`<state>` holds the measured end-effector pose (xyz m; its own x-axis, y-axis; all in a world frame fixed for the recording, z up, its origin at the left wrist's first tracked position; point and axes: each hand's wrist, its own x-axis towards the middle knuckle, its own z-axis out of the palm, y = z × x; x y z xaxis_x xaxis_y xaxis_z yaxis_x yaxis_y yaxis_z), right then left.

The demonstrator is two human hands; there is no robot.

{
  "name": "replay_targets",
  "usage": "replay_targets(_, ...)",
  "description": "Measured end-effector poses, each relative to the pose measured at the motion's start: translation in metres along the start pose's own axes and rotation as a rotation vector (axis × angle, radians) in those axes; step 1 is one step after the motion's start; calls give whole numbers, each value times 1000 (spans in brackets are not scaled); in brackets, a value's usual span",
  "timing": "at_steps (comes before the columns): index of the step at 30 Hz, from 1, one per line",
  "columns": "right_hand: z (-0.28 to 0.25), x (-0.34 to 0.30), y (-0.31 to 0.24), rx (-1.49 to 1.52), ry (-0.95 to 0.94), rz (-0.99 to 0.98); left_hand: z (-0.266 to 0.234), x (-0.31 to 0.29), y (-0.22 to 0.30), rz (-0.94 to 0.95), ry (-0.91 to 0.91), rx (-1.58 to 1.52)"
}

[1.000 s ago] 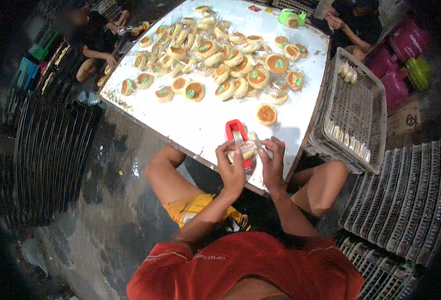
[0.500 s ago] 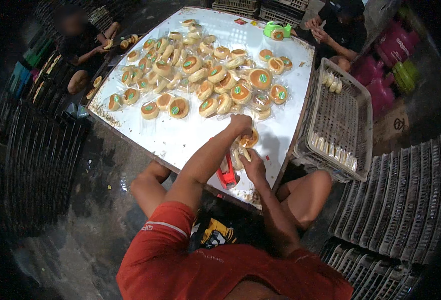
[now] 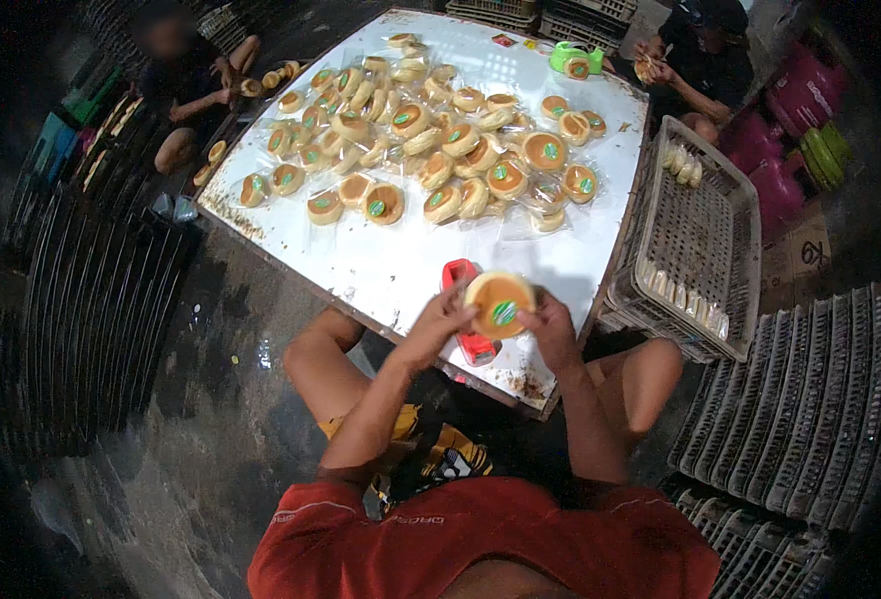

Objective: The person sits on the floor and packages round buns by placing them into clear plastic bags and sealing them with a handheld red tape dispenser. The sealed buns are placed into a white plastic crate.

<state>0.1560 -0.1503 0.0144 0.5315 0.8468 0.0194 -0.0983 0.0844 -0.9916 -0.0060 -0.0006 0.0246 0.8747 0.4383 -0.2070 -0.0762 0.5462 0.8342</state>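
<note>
A round bun (image 3: 498, 290) with a browned top and a green label is held up over the near part of the table, its top facing me. My left hand (image 3: 440, 317) grips its left edge, and my right hand (image 3: 552, 324) has the right edge, thumb in front. Partly behind the bun and my left hand lies a red tape dispenser (image 3: 475, 349) on the white table (image 3: 361, 270). Farther off, a large heap of similar buns (image 3: 421, 140) in clear wrappers, many with green labels, spreads over the table.
A plastic crate (image 3: 705, 190) with wrapped buns along two ends stands right of the table. Stacked grey crates (image 3: 790, 399) are nearer on the right. A green tape dispenser (image 3: 570, 55) sits at the far edge. Two other people work beyond the table, each handling buns.
My left hand has drawn back from near the heap, and my right has shifted rightward. The bun is now raised between both hands with its top in view. The whole view has shifted slightly.
</note>
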Motion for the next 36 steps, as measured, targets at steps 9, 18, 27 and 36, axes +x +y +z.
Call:
replay_targets(9, 38, -9, 2, -166, 256, -89, 11, -23, -4, -64, 98, 165)
replay_targets(18, 34, -21, 30, -51, 53, 247, 32, -47, 4, 90, 54, 133)
replay_targets(27, 62, -28, -10, -273, 73, -135, 15, -37, 4, 299, 305, 461)
replay_targets(36, 59, -26, 9, 70, 72, 104, 12, -20, -9, 262, 306, 150)
